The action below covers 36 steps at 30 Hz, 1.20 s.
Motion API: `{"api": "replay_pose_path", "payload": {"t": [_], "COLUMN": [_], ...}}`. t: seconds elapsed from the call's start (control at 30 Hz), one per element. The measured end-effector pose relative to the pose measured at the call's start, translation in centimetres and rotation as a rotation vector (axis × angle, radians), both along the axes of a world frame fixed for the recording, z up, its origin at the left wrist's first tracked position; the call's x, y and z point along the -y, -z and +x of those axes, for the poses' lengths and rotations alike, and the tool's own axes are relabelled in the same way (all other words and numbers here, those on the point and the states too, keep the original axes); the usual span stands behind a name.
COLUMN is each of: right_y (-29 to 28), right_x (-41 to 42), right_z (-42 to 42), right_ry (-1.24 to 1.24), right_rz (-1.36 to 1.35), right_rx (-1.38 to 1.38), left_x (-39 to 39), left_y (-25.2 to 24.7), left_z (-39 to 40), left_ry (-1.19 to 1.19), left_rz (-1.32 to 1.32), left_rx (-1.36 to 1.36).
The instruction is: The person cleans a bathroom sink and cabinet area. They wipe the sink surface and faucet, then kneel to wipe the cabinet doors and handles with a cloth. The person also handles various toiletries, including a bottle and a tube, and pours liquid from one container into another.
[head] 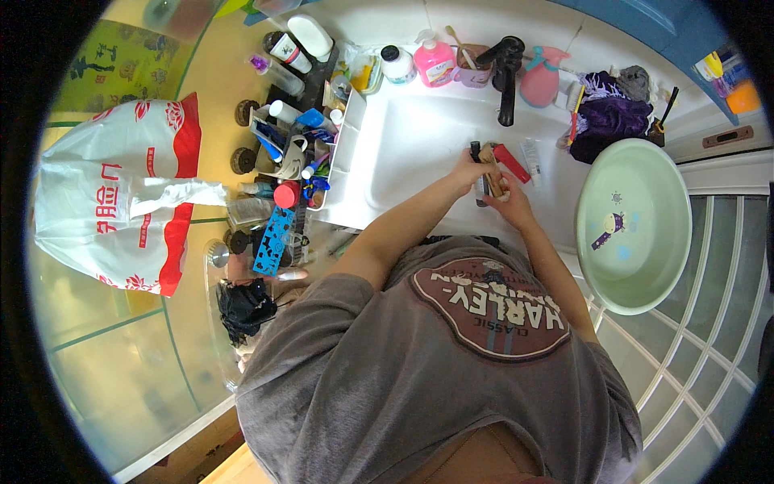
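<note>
Over the near right part of a white washbasin [417, 139], my two hands are close together. My left hand [468, 172] is closed around a slim black tube-like item [481, 190]. A tan and brown item [496, 179], whose kind I cannot tell, is between the hands, with my right hand [513, 204] gripping its lower end. Just beyond the fingers lies a red oblong item [511, 162], and a small white tube [531, 160] with writing rests to its right.
A black faucet [507, 78] stands at the basin's back, between a mug [473, 74] and a pink spray bottle [542, 78]. Rightward is a green plastic basin [635, 227]. A crowded organizer [347, 142] and a white plastic bag [121, 193] are at left.
</note>
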State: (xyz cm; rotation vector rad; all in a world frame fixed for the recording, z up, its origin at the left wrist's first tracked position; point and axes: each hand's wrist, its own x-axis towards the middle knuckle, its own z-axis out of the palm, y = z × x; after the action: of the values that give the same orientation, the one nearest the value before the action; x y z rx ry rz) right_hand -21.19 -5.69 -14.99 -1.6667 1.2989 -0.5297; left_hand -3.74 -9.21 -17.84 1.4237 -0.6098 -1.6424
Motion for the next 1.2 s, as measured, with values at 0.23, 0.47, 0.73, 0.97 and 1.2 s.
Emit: {"api": "replay_pose_path", "payload": {"t": [0.23, 0.47, 0.73, 0.97, 1.2], "right_y": [1.9, 3.1, 4.7, 3.8, 3.4], "right_x": [1.1, 1.4, 1.4, 1.6, 2.4], "right_z": [-0.7, -1.3, -1.4, -3.4, -5.9], "right_ry": [0.171, 0.142, 0.075, 0.364, 0.631], "right_rz": [0.07, 0.081, 0.119, 0.182, -0.024], "right_rx": [-0.391, -0.452, -0.292, -0.373, -0.705], "left_x": [-0.2, -0.3, 0.9, 1.0, 0.3], "left_y": [4.1, 2.1, 5.8, 0.0, -11.7], "left_z": [1.2, 0.0, -3.1, -0.9, 9.3], "left_ry": [0.101, 0.181, 0.058, 0.239, 0.034], "left_rz": [0.146, 0.189, -0.105, 0.207, -0.004], "left_rx": [-0.02, 0.033, 0.112, -0.006, 0.05]}}
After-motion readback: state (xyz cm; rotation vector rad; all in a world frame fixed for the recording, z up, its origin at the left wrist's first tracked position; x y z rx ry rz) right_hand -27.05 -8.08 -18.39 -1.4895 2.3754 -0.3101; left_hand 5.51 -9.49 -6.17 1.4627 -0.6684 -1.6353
